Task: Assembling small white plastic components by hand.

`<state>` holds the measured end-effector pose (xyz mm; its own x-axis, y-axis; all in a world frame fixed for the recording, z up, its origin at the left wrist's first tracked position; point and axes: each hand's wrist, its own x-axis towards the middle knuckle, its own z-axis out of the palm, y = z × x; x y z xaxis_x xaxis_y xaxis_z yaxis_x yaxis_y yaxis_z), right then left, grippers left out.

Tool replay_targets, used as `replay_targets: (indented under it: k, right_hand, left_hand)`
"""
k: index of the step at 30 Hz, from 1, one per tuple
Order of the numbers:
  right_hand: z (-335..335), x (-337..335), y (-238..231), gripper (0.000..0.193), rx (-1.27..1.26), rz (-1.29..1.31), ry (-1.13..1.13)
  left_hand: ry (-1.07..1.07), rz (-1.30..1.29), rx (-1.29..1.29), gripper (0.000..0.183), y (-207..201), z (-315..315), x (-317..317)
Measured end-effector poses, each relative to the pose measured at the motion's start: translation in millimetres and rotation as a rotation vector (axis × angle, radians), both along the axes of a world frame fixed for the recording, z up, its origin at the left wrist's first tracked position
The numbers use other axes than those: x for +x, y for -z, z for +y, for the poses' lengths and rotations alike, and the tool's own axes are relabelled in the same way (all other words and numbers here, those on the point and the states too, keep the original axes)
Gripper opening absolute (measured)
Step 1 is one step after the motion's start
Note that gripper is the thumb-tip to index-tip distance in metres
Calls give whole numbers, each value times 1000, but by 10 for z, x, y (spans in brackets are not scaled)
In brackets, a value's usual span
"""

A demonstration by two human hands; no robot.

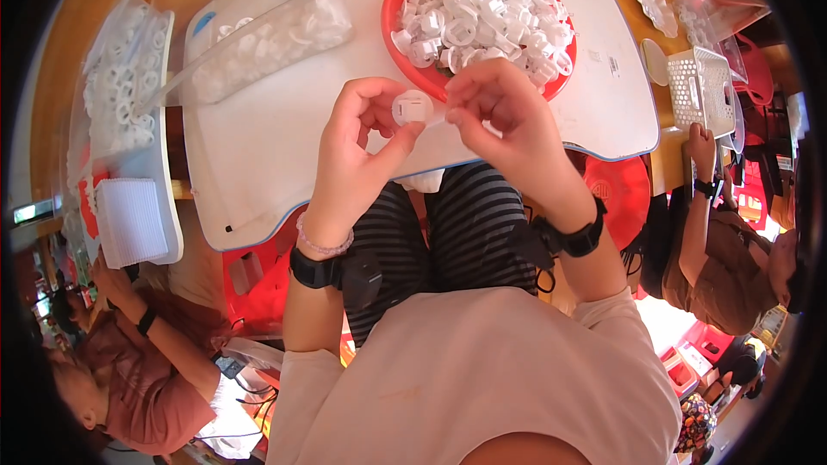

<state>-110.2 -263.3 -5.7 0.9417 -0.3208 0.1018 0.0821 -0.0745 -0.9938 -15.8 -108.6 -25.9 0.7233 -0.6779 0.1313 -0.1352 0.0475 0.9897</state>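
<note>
My left hand (366,120) pinches a round white plastic cap-like piece (413,108) between thumb and fingers, its flat face turned up. Close beside it on the right, my right hand (495,108) has its thumb and fingers curled together. A pale bit shows at those fingers, too small and washed out to name. Both hands are above the near edge of the white table (267,142). Just beyond them stands a round red basin (392,30), heaped with white plastic parts (482,17), several of them ring-shaped.
A clear plastic bin (271,47) with white pieces stands at the table's far left. Left of the table are a bag of white rings (129,77) and a white ribbed stack (131,222). A white perforated basket (702,90) is at right. People sit on both sides.
</note>
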Motion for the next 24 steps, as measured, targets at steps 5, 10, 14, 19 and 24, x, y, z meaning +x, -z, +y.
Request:
replay_targets:
  k: [5,10,14,19,24]
  right_hand:
    - [81,-147,-60,11,151,-172,-38]
    - [110,-240,-130,9,220,-213,-50]
    - [140,-294,-188,9,274,-226,-62]
    - [189,-330,-194,10,292,-246,-3]
    - [252,-370,-222,9,275,-197,77]
  left_hand:
    - [87,11,-59,29,-183,-10,-107]
    - [208,104,-117,28,-354,33,-150]
    - [256,-2,-147,29,-438,22,-166]
    - [301,-37,-80,32,-464,22,-183]
    - [272,157,-101,39,-414,20,-278]
